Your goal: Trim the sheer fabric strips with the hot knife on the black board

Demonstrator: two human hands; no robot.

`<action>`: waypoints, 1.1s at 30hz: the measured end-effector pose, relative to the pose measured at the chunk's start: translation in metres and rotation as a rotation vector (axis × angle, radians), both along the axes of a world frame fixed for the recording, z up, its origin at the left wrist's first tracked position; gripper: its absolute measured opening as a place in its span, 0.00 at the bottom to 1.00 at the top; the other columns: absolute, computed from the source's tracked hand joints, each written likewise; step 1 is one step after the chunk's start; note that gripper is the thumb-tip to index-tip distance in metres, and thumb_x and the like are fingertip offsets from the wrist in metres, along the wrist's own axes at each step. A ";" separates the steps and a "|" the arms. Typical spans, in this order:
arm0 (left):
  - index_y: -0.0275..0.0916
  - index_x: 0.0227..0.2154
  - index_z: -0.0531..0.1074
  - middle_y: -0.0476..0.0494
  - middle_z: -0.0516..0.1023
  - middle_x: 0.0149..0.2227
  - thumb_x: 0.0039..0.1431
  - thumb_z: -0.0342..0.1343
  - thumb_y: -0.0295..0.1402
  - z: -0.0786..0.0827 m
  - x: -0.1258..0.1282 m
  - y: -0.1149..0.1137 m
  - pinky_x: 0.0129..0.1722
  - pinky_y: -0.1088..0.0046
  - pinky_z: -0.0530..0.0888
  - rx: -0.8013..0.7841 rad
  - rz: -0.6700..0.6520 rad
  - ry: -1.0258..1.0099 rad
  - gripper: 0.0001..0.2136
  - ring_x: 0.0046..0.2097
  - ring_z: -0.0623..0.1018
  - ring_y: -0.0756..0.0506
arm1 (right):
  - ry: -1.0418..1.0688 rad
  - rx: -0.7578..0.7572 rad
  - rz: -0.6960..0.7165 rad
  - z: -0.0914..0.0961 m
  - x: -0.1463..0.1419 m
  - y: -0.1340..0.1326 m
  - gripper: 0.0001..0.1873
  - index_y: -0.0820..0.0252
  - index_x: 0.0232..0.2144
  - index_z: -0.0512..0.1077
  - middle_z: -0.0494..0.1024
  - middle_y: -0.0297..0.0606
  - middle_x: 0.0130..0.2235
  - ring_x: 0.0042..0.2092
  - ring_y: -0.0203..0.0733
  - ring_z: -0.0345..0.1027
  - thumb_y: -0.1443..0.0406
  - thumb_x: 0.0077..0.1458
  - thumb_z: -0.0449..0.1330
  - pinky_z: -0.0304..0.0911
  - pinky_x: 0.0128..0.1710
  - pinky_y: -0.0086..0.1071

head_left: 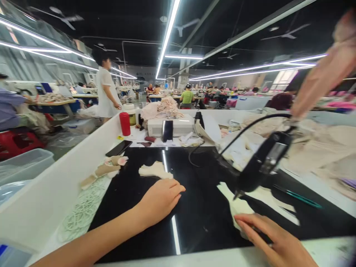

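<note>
My right hand [274, 237] is at the lower right, with thumb and fingertips closed on the edge of a pale green cut fabric piece [239, 207]. Right above that piece, the tip of a black machine head [261, 159] points down; I cannot tell whether it touches the cloth. My left hand [160, 198] rests over the glossy black work surface [194, 218], fingers bent and together, their inner side hidden. Just beyond its knuckles lies a cream fabric piece [154, 170], partly covered by the hand. Another off-white cut piece [274, 204] is right of the machine tip.
A teal tool [304, 199] lies at the right. At the left are a phone [119, 148], beige scraps [104, 170] and green cord [83, 211]. A red cylinder [125, 124] stands at the back left. Beige fabric [328, 144] is heaped at the right. A person [107, 87] stands beyond.
</note>
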State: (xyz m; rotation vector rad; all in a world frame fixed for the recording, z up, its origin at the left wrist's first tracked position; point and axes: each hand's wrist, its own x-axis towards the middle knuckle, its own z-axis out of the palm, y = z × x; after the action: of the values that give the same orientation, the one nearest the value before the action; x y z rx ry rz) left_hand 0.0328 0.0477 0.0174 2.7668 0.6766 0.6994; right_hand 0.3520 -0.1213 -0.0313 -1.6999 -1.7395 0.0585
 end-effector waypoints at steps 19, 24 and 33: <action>0.37 0.50 0.73 0.45 0.80 0.45 0.77 0.51 0.29 -0.016 0.105 -0.066 0.41 0.61 0.75 0.163 -0.295 0.291 0.07 0.45 0.80 0.41 | -0.113 -0.065 -0.026 -0.004 -0.001 -0.009 0.20 0.54 0.38 0.78 0.78 0.40 0.36 0.36 0.49 0.75 0.57 0.77 0.49 0.71 0.37 0.43; 0.37 0.51 0.74 0.45 0.80 0.46 0.78 0.50 0.31 -0.021 0.113 -0.064 0.40 0.60 0.75 0.197 -0.283 0.310 0.08 0.45 0.80 0.41 | -0.105 -0.063 0.015 0.002 0.004 -0.011 0.14 0.53 0.40 0.77 0.80 0.37 0.38 0.39 0.45 0.78 0.63 0.76 0.52 0.73 0.40 0.37; 0.37 0.51 0.75 0.49 0.82 0.46 0.77 0.54 0.30 -0.023 0.114 -0.063 0.38 0.63 0.71 0.263 -0.306 0.234 0.07 0.45 0.78 0.44 | -0.140 -0.018 0.071 -0.004 0.003 -0.014 0.17 0.54 0.41 0.77 0.79 0.39 0.38 0.37 0.47 0.77 0.65 0.76 0.49 0.72 0.37 0.40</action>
State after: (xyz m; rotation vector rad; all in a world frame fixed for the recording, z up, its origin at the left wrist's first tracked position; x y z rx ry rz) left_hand 0.1463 -0.0151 -0.0058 3.1295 0.1972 0.4307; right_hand 0.3547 -0.1348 -0.0357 -1.6900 -1.9069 -0.0135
